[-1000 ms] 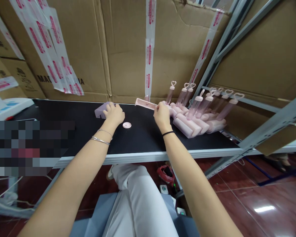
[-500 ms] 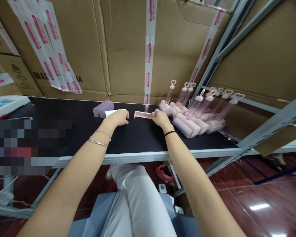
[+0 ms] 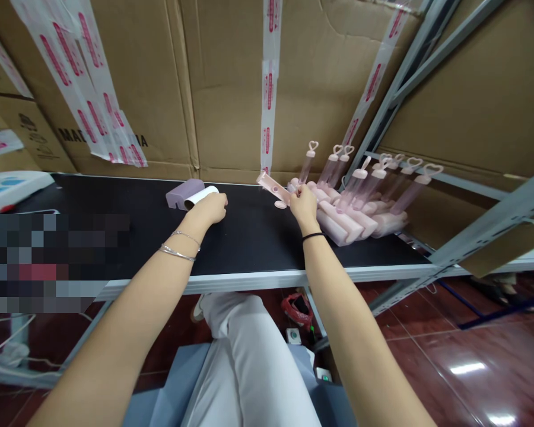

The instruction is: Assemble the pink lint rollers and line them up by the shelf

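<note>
My left hand is closed at a white tube, whose open end points left. A lavender block with a notch in its lower edge sits beside the tube. My right hand grips a long, narrow pink plastic piece by its near end; the far end tilts up to the left, and a round mark or hole shows in it. Just below that piece is a small pink oval part. The fingertips of both hands are partly hidden.
Several pink bottle-like items lie stacked at the right, with clear pink tubes topped by heart-shaped loops standing up among them. Cardboard walls the back of the black tabletop. A grey metal post rises at right.
My right hand has moved right and turned, tilting the pink piece's far end upward. The white tube has rolled or turned so its open end shows. The small oval part has come into view.
</note>
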Motion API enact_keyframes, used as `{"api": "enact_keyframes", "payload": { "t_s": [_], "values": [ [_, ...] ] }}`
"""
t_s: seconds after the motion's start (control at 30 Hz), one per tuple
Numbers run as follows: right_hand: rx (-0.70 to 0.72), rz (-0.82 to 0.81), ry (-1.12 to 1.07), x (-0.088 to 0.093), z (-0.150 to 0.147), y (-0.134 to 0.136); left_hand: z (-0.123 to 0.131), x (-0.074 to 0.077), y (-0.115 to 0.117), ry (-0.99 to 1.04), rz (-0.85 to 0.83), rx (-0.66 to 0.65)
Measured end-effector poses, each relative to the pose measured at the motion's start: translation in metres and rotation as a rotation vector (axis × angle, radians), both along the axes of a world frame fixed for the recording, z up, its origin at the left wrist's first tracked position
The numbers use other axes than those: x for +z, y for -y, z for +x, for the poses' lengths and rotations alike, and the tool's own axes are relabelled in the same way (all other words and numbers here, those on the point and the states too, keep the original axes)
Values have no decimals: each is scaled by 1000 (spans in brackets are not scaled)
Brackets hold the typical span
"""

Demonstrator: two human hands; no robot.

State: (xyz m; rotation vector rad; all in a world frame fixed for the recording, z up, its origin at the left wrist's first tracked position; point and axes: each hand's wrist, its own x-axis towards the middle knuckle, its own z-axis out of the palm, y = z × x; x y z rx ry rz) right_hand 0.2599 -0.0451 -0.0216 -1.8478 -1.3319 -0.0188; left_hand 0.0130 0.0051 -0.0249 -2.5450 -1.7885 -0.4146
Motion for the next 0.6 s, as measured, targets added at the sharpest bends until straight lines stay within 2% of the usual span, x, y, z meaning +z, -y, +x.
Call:
{"api": "enact_keyframes", "payload": {
  "t_s": [0.2,0.37,0.5,0.6],
  "values": [
    [-172,105,20,14,5,20,2,6,7,-113,-46,13],
    [-245,238,-12,26,11,33,5,10,11,-143,-64,38],
    [-159,280,-69,30,11,33,5,11,13,-135,-63,45],
    [44,259,-187,27,2,27,8,12,17,-158,-34,29]
  ]
}}
